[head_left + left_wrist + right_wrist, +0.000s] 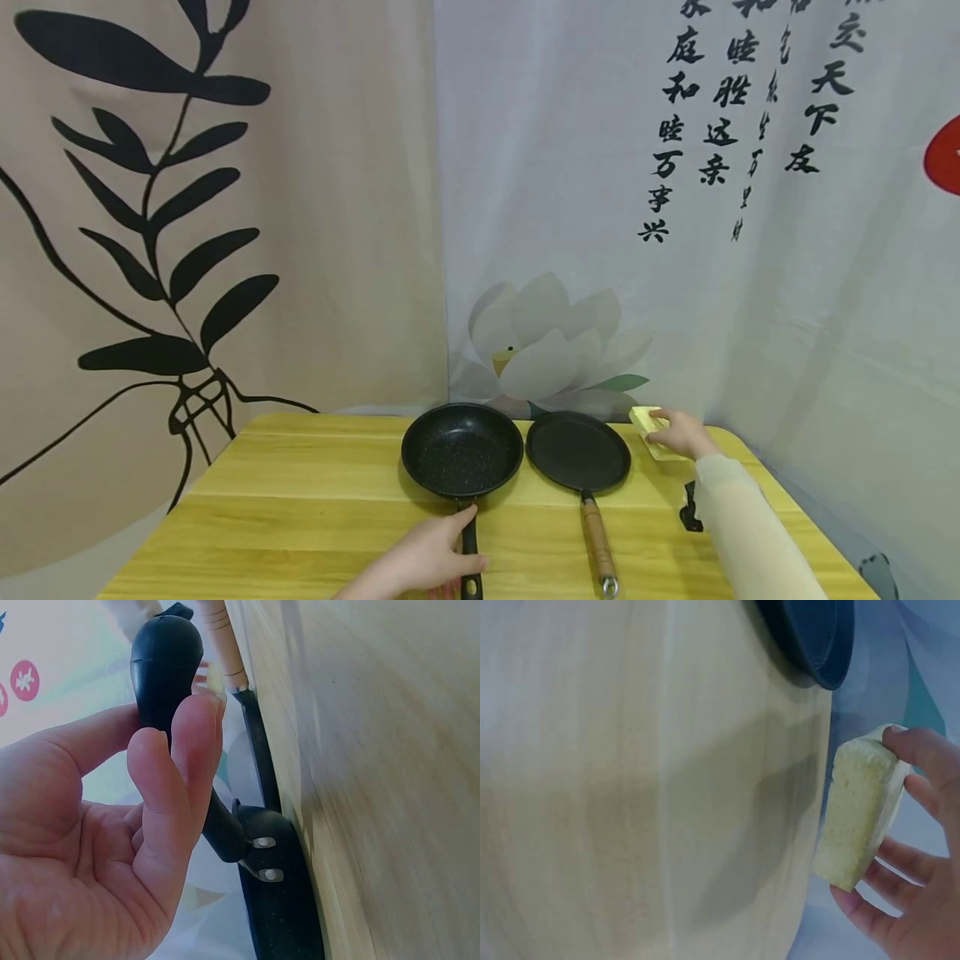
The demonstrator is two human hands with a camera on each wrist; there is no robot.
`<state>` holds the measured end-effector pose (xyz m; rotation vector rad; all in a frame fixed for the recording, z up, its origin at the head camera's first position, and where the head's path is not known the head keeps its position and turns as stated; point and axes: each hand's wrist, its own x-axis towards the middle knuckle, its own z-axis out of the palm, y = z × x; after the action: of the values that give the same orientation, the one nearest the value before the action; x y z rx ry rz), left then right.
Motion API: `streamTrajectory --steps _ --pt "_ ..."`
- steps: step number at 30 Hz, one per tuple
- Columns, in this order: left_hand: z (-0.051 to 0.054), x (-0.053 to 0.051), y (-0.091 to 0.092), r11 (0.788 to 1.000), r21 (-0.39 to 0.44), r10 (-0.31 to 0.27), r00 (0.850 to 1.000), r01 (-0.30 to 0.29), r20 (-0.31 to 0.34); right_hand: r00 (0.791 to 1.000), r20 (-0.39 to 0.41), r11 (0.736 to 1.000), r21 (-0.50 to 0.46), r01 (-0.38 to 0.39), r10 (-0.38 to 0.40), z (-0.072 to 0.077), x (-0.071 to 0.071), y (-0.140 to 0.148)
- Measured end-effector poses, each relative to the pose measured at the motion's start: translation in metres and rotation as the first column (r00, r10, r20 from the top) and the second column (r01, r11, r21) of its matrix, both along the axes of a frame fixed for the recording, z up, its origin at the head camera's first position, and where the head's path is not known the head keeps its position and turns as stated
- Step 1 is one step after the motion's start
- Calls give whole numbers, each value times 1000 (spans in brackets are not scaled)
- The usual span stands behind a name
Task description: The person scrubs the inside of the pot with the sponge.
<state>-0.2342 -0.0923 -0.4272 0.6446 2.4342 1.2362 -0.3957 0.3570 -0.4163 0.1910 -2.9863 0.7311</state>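
A deep black frying pan (461, 454) with a speckled inside rests near the table's back edge, its handle toward me. My left hand (431, 546) grips that black handle (166, 667), thumb on one side and fingers on the other. At the back right, my right hand (682, 435) holds a pale yellow block (851, 806) that looks like a sponge, pinching it between thumb and fingers. In the right wrist view the block's porous face shows, and its far side is hidden. Between the hands lies a flat black pan (577, 452) with a wooden handle (597, 537).
The wooden table (300, 500) ends just behind the pans, where a printed curtain (360, 208) hangs. A small black item (690, 510), partly covered by the right sleeve (750, 533), lies on the table's right side; its kind is unclear.
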Motion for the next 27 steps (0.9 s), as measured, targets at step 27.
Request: streamTrajectory --steps 27 --pt "12 -2 -21 999 22 34 999 -34 -19 997 57 997 57 48 -51 -25 15 -1"
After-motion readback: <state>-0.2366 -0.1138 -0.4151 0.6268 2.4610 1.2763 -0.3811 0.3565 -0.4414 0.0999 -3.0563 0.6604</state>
